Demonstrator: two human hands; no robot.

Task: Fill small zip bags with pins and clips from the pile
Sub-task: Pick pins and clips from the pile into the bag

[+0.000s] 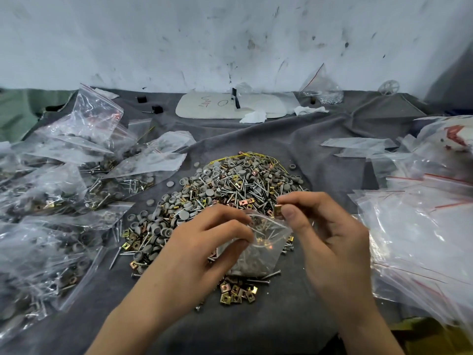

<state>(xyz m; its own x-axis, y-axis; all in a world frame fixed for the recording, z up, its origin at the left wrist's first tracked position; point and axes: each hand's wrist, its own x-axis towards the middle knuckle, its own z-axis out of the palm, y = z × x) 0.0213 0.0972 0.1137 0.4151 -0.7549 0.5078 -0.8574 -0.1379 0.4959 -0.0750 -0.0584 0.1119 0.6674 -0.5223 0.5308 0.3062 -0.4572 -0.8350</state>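
On the left, filled bags (51, 188) lie heaped on the grey cloth (256, 324), each showing grey caps, pins and brass clips through the clear plastic. Far behind them sit two small black blocks (156, 109), and further right a white pad (204, 108) with red marks, next to scraps of paper (253, 117).

In the middle the pile (225, 190) of pins, grey caps and brass clips spreads over the cloth, with yellow wire along its far edge.

The left hand (204, 242) is over the near side of the pile, fingers curled and gripping the left edge of a zip bag (263, 249). The bag is held just above the near part of the pile, mouth open and facing far; caps, pins and a clip are inside.

The right hand (330, 239) pinches a clip (277, 210) between thumb and forefinger at the right corner of the bag's mouth.

On the right lies a spread of empty bags (422, 226) with red zip lines. Far right, by the wall, stands a bag of small metal parts (322, 92) and a white wheel (389, 87).
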